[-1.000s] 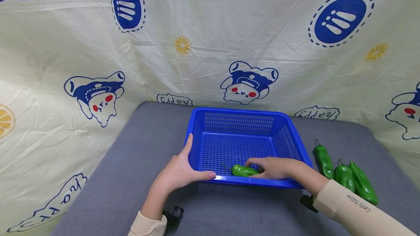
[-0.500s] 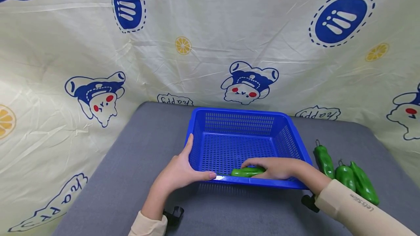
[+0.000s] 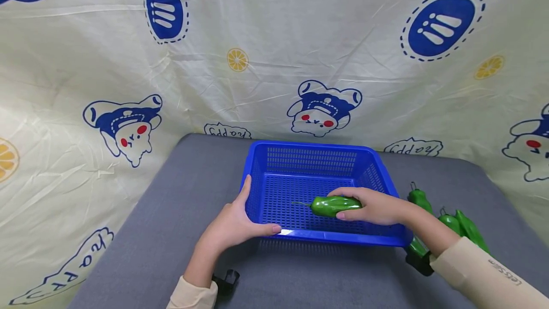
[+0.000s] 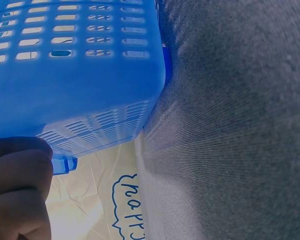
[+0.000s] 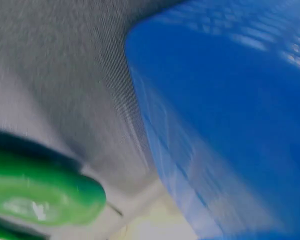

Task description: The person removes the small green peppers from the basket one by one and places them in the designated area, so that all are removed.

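In the head view my right hand (image 3: 369, 206) grips a green pepper (image 3: 330, 206) around its rear part, over the inside of a blue plastic basket (image 3: 326, 237). The pepper lies sideways, its thin stem pointing left. My left hand (image 3: 233, 225) holds the basket at its near left corner, thumb along the front rim and index finger up the left side. Folded fingers (image 4: 20, 185) of that hand show against the outer wall in the left wrist view. The right wrist view shows the basket's outer side (image 5: 230, 130), not the held pepper.
Three more green peppers lie on the grey table right of the basket: one (image 3: 419, 198) partly behind my right forearm, one (image 3: 449, 223) beside it, and a longer one (image 3: 472, 231). A printed cloth (image 3: 274, 61) hangs behind and at the sides of the table (image 3: 184, 190).
My right hand has lifted the pepper from near the basket's front wall, up and slightly right and away from the front. The left hand and basket have stayed in place.
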A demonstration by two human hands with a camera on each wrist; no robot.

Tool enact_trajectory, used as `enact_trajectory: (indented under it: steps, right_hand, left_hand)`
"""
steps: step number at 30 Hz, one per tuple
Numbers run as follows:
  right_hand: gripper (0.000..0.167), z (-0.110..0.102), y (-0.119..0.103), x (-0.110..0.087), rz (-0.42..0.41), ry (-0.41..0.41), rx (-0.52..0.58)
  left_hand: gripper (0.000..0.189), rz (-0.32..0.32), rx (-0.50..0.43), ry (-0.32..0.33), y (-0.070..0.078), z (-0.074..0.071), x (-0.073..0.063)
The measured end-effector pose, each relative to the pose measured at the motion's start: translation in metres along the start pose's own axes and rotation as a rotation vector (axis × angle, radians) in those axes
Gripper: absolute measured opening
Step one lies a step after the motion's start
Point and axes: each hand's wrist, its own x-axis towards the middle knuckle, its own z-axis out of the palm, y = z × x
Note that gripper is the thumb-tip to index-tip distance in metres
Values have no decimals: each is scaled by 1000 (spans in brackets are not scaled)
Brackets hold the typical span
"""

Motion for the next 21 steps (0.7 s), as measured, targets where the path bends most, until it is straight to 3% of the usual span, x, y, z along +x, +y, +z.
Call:
enact_trajectory:
  steps: [10,21]
  right_hand:
    - [51,-31,0,-35,35,196,25]
    - [56,-47,27,-72,141,386,-27]
  left_hand:
    - [135,-1,14,1,0,1,0]
    - [137,-10,20,4,0,1,0]
